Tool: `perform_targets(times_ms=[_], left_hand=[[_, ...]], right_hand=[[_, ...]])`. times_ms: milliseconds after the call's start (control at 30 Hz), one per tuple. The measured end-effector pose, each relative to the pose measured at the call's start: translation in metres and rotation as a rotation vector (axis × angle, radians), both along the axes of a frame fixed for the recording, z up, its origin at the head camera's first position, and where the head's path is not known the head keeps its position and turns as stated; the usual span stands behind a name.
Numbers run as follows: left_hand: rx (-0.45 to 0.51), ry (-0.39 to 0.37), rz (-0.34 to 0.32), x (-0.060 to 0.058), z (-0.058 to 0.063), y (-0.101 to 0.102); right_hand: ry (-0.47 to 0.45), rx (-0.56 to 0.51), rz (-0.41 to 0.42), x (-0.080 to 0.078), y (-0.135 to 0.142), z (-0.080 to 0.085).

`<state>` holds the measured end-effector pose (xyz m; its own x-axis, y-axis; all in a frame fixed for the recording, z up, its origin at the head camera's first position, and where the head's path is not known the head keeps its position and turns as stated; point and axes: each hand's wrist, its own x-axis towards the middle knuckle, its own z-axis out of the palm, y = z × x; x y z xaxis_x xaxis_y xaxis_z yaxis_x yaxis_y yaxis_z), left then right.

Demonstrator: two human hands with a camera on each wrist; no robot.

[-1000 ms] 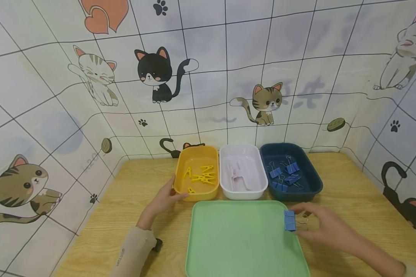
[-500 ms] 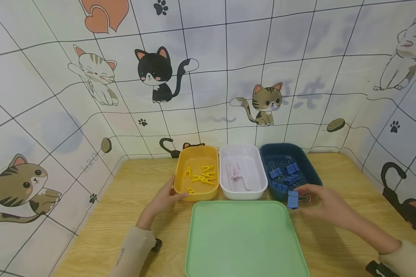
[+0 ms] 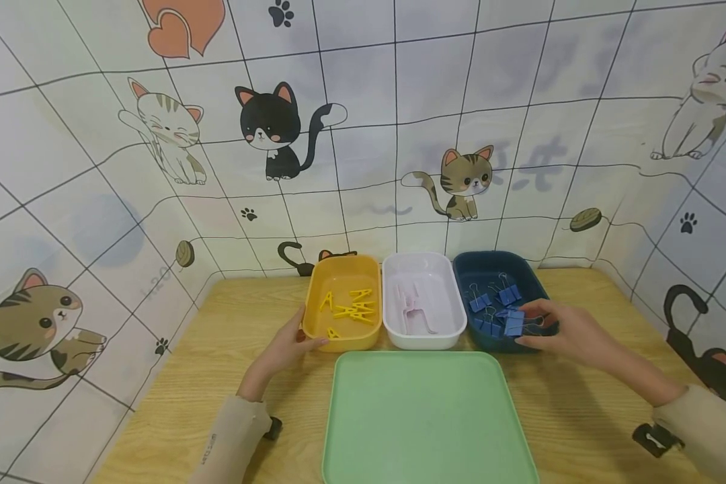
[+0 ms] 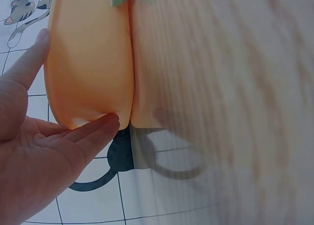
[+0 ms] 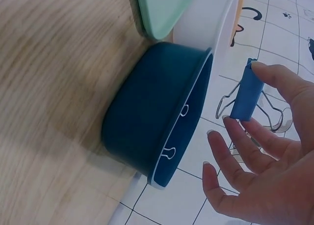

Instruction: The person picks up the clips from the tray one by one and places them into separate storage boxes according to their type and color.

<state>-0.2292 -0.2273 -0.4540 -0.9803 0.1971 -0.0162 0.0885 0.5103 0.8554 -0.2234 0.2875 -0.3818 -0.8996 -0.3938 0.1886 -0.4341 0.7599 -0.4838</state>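
Observation:
In the head view my right hand (image 3: pixel 571 333) pinches a blue binder clip (image 3: pixel 514 323) by its ends, between thumb and fingers. It hangs over the front right of the dark blue bin (image 3: pixel 496 259), where several blue binder clips lie. The right wrist view has the held binder clip (image 5: pixel 248 92) above the bin's rim, its wire handles spread to both sides. My left hand (image 3: pixel 284 346) touches the near left corner of the yellow bin (image 3: pixel 345 263), which contains several yellow clothespins (image 3: pixel 353 312). Its fingers lie nearly straight along the bin's wall (image 4: pixel 93 53) in the left wrist view.
Between the yellow and blue bins stands a white bin (image 3: pixel 425 262) with pink clips (image 3: pixel 413 309). A green tray (image 3: pixel 429 417) lies in front of the bins on the wooden table (image 3: pixel 175 396). Behind rises a wall (image 3: pixel 363 175) printed with cats.
My right hand has carried the binder clip from the tray's right edge up and away from me, over the blue bin. The left hand has stayed at the yellow bin.

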Motion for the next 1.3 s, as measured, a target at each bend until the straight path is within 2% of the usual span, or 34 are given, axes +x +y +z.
perform_targets(times_ms=[233, 533, 1067, 1300], left_hand=[[0.007, -0.001, -0.005, -0.001, -0.001, 0.0], [0.01, 0.003, -0.009, -0.001, -0.001, 0.0], [0.01, 0.007, -0.004, 0.0, 0.0, 0.0], [0.008, 0.012, -0.014, -0.001, -0.001, 0.0]], right_hand=[[-0.045, 0.022, -0.037, -0.016, 0.002, 0.005], [-0.073, 0.017, -0.022, -0.035, 0.008, 0.007], [-0.086, 0.054, -0.024, -0.06, 0.011, 0.015], [-0.099, 0.089, -0.027, -0.069, 0.015, 0.013]])
